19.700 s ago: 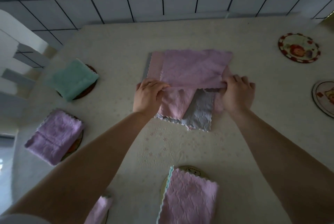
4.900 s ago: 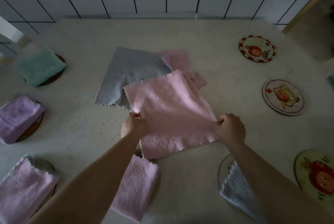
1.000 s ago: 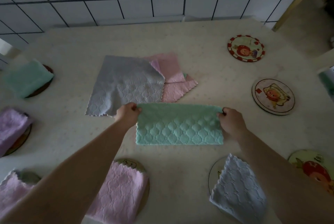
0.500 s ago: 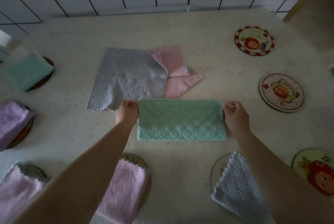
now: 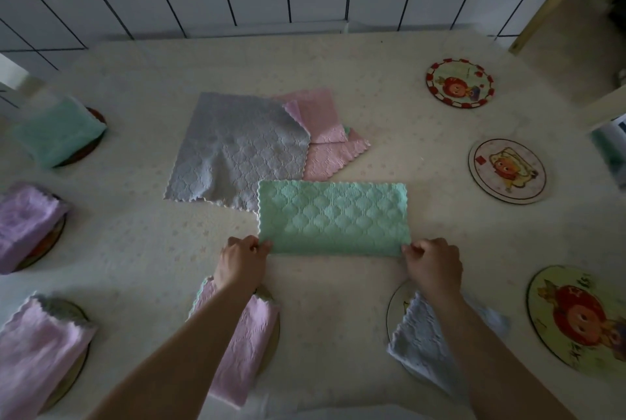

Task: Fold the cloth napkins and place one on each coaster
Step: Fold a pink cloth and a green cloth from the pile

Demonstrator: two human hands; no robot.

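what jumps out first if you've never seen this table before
A green napkin, folded to a strip, lies mid-table with the left hand and right hand pinching its near corners. Cartoon coasters sit bare at right; those at left already hold folded napkins.

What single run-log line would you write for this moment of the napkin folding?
stage: folding | left hand: pinches near-left corner of green napkin | right hand: pinches near-right corner | napkin: folded in half, flat on table
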